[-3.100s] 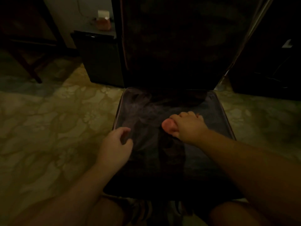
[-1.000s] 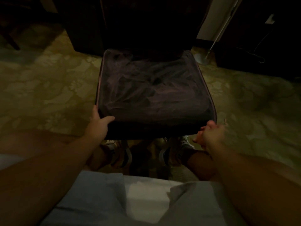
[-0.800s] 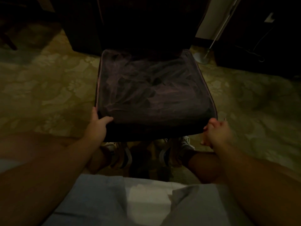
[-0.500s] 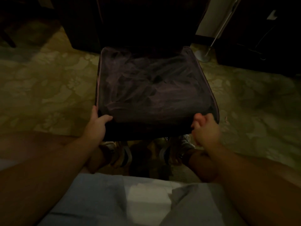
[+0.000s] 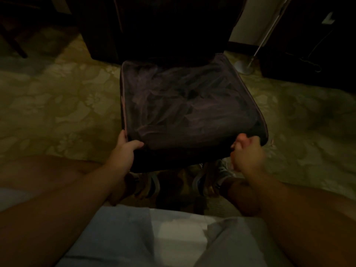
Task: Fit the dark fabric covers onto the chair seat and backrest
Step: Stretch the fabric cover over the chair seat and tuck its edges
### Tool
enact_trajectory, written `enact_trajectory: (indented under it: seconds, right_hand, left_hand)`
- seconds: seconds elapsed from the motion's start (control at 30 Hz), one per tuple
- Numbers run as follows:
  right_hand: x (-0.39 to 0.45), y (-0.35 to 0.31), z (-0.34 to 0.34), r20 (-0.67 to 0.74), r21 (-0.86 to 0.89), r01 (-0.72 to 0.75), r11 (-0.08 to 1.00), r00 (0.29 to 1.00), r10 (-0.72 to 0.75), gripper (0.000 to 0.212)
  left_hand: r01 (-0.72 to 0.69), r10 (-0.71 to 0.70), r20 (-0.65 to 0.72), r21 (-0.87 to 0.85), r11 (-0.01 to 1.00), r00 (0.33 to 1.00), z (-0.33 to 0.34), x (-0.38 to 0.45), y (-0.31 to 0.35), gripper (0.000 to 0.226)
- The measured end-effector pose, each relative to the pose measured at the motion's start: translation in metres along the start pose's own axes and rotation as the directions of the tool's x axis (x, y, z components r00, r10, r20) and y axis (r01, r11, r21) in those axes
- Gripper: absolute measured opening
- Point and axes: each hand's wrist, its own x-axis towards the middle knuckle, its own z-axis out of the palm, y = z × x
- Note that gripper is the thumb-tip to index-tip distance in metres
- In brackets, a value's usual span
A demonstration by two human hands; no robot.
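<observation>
Between the two hands and just beyond their fingers sits the chair seat [image 5: 188,112], a broad square pad already wrapped in the dark fabric cover [image 5: 173,97]. The cloth is dim purplish-black, creased in slack folds across the middle, with a paler piped edge running along its left and right sides. Beyond the seat, farther from the fingers, rises the backrest [image 5: 173,26], so dark that its covering cannot be made out. Around the chair spreads a pale patterned floor [image 5: 57,105].

At the seat's near left corner, the left hand [image 5: 124,151] grips the cover: its thumb lies curled over the top of the fabric while the remaining fingers wrap down round the side edge, out of sight beneath. The forearm reaches in from the lower left.

At the near right corner, the right hand [image 5: 247,153] is closed into a loose fist with the knuckles up, its fingers bunched against the front edge of the cover; it appears to pinch the fabric there, though the blur hides the exact hold. That forearm comes in from the lower right.

Below the fingers, under the seat's front edge, the person's shoes [image 5: 210,178] show on the floor, and nearest the camera lie light shorts [image 5: 154,237].
</observation>
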Motion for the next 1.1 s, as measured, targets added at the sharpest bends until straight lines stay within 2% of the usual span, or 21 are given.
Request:
enact_trajectory:
  seconds: [0.07, 0.13, 0.17, 0.27, 0.33, 0.37, 0.43, 0.47, 0.5, 0.53, 0.6, 0.63, 0.67, 0.73, 0.77, 0.87, 0.9, 0.93, 1.0, 1.07, 1.1]
  right_hand:
    - [-0.01, -0.002, 0.011, 0.148, -0.116, 0.236, 0.965, 0.965, -0.218, 0.028]
    - [-0.026, -0.006, 0.015, 0.299, -0.119, 0.352, 0.929, 0.905, -0.304, 0.027]
    - [-0.026, -0.006, 0.014, 0.281, -0.101, 0.324, 0.941, 0.916, -0.286, 0.025]
    - [-0.014, -0.008, 0.002, 0.066, 0.024, 0.044, 0.999, 0.997, -0.046, 0.019]
    - [-0.015, -0.013, 0.001, 0.069, -0.019, 0.08, 0.997, 0.995, -0.078, 0.021]
    - [-0.022, -0.021, 0.004, 0.14, -0.055, 0.184, 0.981, 0.975, -0.175, 0.024]
    - [-0.046, -0.035, 0.016, 0.364, -0.098, 0.432, 0.896, 0.854, -0.372, 0.029]
    - [-0.056, -0.038, 0.022, 0.449, -0.114, 0.523, 0.845, 0.785, -0.426, 0.028]
    - [-0.06, -0.038, 0.024, 0.47, -0.145, 0.565, 0.812, 0.762, -0.446, 0.029]
    - [-0.056, -0.035, 0.025, 0.403, -0.161, 0.513, 0.843, 0.814, -0.418, 0.029]
    - [-0.041, -0.032, 0.02, 0.16, -0.03, 0.167, 0.986, 0.974, -0.16, 0.027]
    - [-0.035, -0.033, 0.015, 0.081, 0.053, 0.007, 0.999, 0.997, -0.011, 0.026]
    - [-0.033, -0.034, 0.016, 0.043, 0.086, -0.057, 0.995, 0.998, 0.054, 0.025]
    - [-0.046, -0.037, 0.026, 0.073, 0.033, 0.068, 0.997, 0.995, -0.07, 0.028]
    - [-0.06, -0.039, 0.032, 0.165, 0.041, 0.177, 0.983, 0.969, -0.182, 0.029]
    - [-0.095, -0.037, 0.035, 0.52, 0.096, 0.431, 0.897, 0.747, -0.415, 0.032]
    - [-0.093, -0.035, 0.032, 0.51, 0.087, 0.438, 0.895, 0.752, -0.418, 0.028]
    - [-0.085, -0.034, 0.031, 0.411, 0.094, 0.382, 0.92, 0.827, -0.385, 0.022]
    - [-0.071, -0.037, 0.022, 0.202, 0.192, 0.084, 0.978, 0.972, -0.123, 0.013]
    - [-0.075, -0.046, 0.022, 0.118, 0.301, -0.081, 0.95, 0.992, 0.047, 0.011]
    - [-0.08, -0.048, 0.03, 0.091, 0.236, -0.022, 0.971, 0.996, 0.0, 0.013]
  left_hand:
    - [0.009, -0.009, 0.002, -0.014, 1.0, 1.0, 0.005, -0.003, -0.001, 0.09]
    - [0.04, -0.04, -0.012, -0.03, 0.999, 0.999, 0.007, -0.004, -0.003, 0.102]
    - [0.054, -0.055, -0.016, -0.023, 0.998, 0.998, 0.008, -0.003, -0.006, 0.104]
    - [0.059, -0.059, -0.016, 0.019, 0.998, 0.998, 0.009, -0.01, -0.006, 0.097]
    - [0.077, -0.077, -0.009, 0.036, 0.996, 0.997, 0.011, -0.015, -0.004, 0.098]
    - [0.098, -0.098, -0.009, 0.036, 0.995, 0.995, 0.013, -0.017, -0.002, 0.103]
    - [0.153, -0.151, -0.028, 0.058, 0.987, 0.988, 0.016, -0.022, 0.002, 0.111]
    - [0.166, -0.164, -0.03, 0.071, 0.984, 0.986, 0.019, -0.026, 0.005, 0.109]
    - [0.164, -0.162, -0.03, 0.08, 0.983, 0.986, 0.02, -0.028, 0.006, 0.104]
    - [0.152, -0.149, -0.038, 0.083, 0.985, 0.988, 0.021, -0.031, 0.008, 0.097]
    - [0.136, -0.131, -0.06, 0.079, 0.988, 0.99, 0.022, -0.033, 0.009, 0.096]
    - [0.147, -0.142, -0.064, 0.079, 0.986, 0.988, 0.021, -0.033, 0.007, 0.1]
    - [0.17, -0.166, -0.067, 0.073, 0.983, 0.984, 0.023, -0.034, 0.006, 0.102]
    - [0.217, -0.212, -0.079, 0.058, 0.975, 0.974, 0.027, -0.034, 0.003, 0.1]
    - [0.232, -0.226, -0.094, 0.055, 0.971, 0.97, 0.031, -0.035, 0.002, 0.096]
    - [0.323, -0.32, -0.095, 0.021, 0.946, 0.943, 0.047, -0.044, 0.016, 0.075]
    - [0.36, -0.359, -0.077, -0.005, 0.933, 0.93, 0.052, -0.047, 0.022, 0.066]
    - [0.39, -0.391, -0.057, -0.025, 0.92, 0.919, 0.056, -0.052, 0.026, 0.057]
    - [0.398, -0.4, -0.038, -0.052, 0.916, 0.916, 0.062, -0.061, 0.027, 0.044]
    - [0.383, -0.388, -0.042, -0.088, 0.919, 0.921, 0.065, -0.068, 0.014, 0.046]
    - [0.362, -0.367, -0.036, -0.096, 0.927, 0.93, 0.066, -0.072, 0.007, 0.05]
